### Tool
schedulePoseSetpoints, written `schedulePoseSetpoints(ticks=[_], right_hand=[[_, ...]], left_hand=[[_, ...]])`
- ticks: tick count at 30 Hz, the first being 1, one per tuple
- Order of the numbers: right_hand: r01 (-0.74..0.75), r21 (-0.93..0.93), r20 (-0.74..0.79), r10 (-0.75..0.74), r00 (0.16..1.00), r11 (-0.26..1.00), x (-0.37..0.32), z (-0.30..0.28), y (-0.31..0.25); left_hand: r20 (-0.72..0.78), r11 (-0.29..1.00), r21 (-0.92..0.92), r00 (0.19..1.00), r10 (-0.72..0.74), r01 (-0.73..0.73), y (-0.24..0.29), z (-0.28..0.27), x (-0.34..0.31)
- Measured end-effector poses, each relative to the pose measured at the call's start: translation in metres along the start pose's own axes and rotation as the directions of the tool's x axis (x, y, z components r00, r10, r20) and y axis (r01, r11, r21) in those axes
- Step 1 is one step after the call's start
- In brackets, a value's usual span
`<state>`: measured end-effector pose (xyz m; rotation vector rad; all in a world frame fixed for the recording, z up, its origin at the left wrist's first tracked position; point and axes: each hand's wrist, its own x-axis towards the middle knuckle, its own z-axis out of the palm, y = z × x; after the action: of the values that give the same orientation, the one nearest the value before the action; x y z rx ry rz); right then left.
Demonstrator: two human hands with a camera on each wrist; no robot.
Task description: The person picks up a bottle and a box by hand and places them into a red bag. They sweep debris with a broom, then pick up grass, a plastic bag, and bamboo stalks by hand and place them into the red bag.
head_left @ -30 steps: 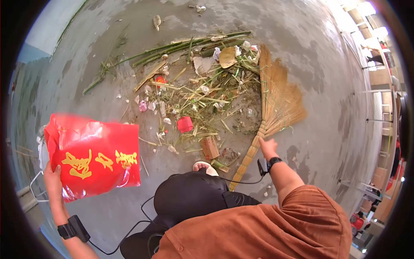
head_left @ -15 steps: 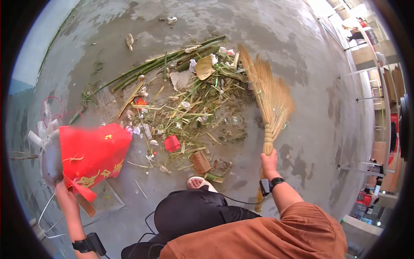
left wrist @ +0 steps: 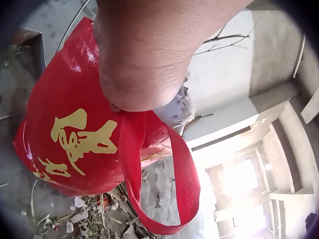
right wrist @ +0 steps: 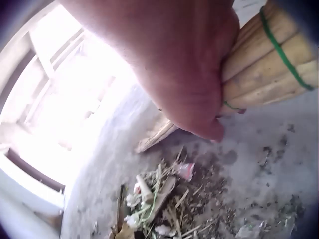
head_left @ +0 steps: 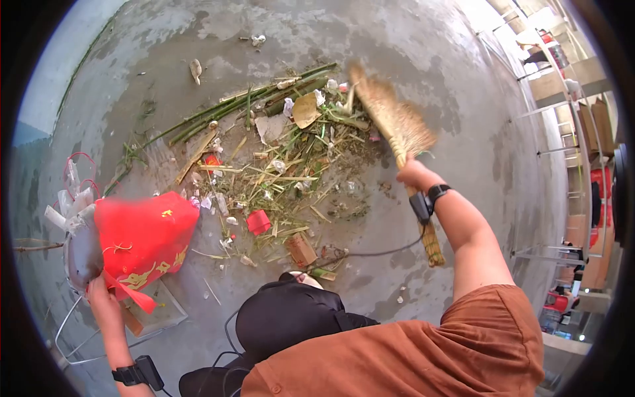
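Note:
My right hand (head_left: 418, 173) grips the straw broom (head_left: 383, 119) just below its blurred bristles, which lie at the right edge of the litter. In the right wrist view the hand (right wrist: 184, 74) wraps the bound handle (right wrist: 279, 59), tied with green string. A red bag with yellow characters (head_left: 145, 231) hangs at the left, and my left hand (head_left: 102, 298) holds it near its strap. The left wrist view shows the bag (left wrist: 79, 124) with its strap (left wrist: 187, 189) looping below the hand (left wrist: 144, 59); the fingertips are hidden there.
A pile of stalks, scraps and wrappers (head_left: 284, 165) lies on the grey wet floor (head_left: 450, 225). Long green stalks (head_left: 218, 112) border its far side. A metal-framed dustpan-like item (head_left: 155, 311) stands under the bag. Metal frames and shelving line the far right.
The right hand has slid up from the handle's lower part toward the bristles, and the broom has tilted left. The red bag has turned and folded, with its strap now showing beside the left hand.

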<state>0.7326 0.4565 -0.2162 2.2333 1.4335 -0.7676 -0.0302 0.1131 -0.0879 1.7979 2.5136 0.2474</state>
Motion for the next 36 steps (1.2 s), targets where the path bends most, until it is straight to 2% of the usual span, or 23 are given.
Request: schedulePoseSetpoints(ticks=[1,4,6,10,14,16,17,19,20,22,23,25,26,28,30,32,34,36], right_hand=[[0.085,-0.071,-0.017,-0.087,0.996,0.994,-0.027,0.002,-0.005],[0.133,-0.089,0.112,-0.123,0.986,0.987,-0.080,0.008,-0.017],[0.222,-0.109,0.169,-0.202,0.965,0.969,-0.119,0.012,-0.021],[0.266,-0.035,0.311,-0.243,0.919,0.963,-0.207,0.018,-0.035],[0.342,-0.049,0.426,-0.290,0.857,0.938,-0.273,0.034,-0.033],[0.367,-0.069,0.443,-0.301,0.844,0.928,-0.299,0.033,-0.026],[0.369,-0.069,0.442,-0.303,0.844,0.927,-0.310,0.029,-0.020],[0.379,-0.074,0.279,-0.346,0.896,0.922,-0.325,0.012,-0.002],[0.380,-0.077,0.275,-0.347,0.897,0.922,-0.334,0.000,0.005],[0.321,-0.105,0.099,-0.311,0.945,0.941,-0.345,-0.020,0.015],[0.327,-0.107,0.095,-0.318,0.943,0.939,-0.340,-0.025,0.020],[0.336,-0.192,-0.116,-0.361,0.925,0.922,-0.318,-0.031,0.030],[0.343,-0.195,-0.113,-0.369,0.923,0.919,-0.299,-0.034,0.031],[0.415,-0.155,-0.300,-0.443,0.845,0.896,-0.246,-0.041,0.022],[0.439,-0.026,-0.324,-0.423,0.846,0.898,-0.189,-0.063,-0.019],[0.454,-0.013,-0.360,-0.428,0.829,0.891,-0.113,-0.092,-0.074],[0.438,-0.096,-0.385,-0.439,0.812,0.894,-0.032,-0.123,-0.141],[0.361,-0.156,-0.404,-0.393,0.826,0.919,-0.001,-0.140,-0.204]], left_hand=[[-0.019,1.000,0.005,1.000,0.007,-0.007,-0.001,0.003,-0.001],[-0.090,0.998,0.054,0.995,0.035,-0.030,-0.009,0.017,-0.002],[-0.117,0.998,0.036,0.992,0.048,-0.044,-0.010,0.023,-0.004],[-0.163,0.994,0.038,0.981,0.106,-0.101,0.002,0.012,-0.002],[-0.135,0.997,-0.016,0.988,0.075,-0.078,0.003,0.012,0.000],[-0.151,0.996,0.017,0.985,0.087,-0.085,0.004,0.008,-0.002],[-0.130,0.996,-0.001,0.987,0.091,-0.092,0.007,0.004,-0.002],[-0.117,0.995,-0.024,0.989,0.094,-0.097,0.006,0.003,-0.001],[-0.084,0.995,-0.040,0.992,0.089,-0.093,0.004,0.002,0.000],[-0.060,0.995,-0.053,0.995,0.083,-0.086,0.000,0.002,0.002],[-0.069,0.995,-0.048,0.994,0.088,-0.091,-0.001,0.004,0.002],[-0.079,0.995,-0.038,0.993,0.084,-0.087,0.002,0.004,-0.001],[-0.089,0.995,-0.039,0.992,0.088,-0.092,0.006,0.003,0.000],[-0.098,0.995,-0.033,0.991,0.089,-0.093,0.008,0.002,0.000],[-0.120,0.997,0.019,0.990,0.079,-0.077,0.009,0.006,0.000],[-0.122,0.996,0.016,0.989,0.084,-0.083,0.006,0.007,0.000],[-0.125,0.997,0.014,0.989,0.082,-0.081,0.007,0.008,-0.001],[-0.102,0.997,0.002,0.991,0.083,-0.083,0.012,0.001,-0.001]])
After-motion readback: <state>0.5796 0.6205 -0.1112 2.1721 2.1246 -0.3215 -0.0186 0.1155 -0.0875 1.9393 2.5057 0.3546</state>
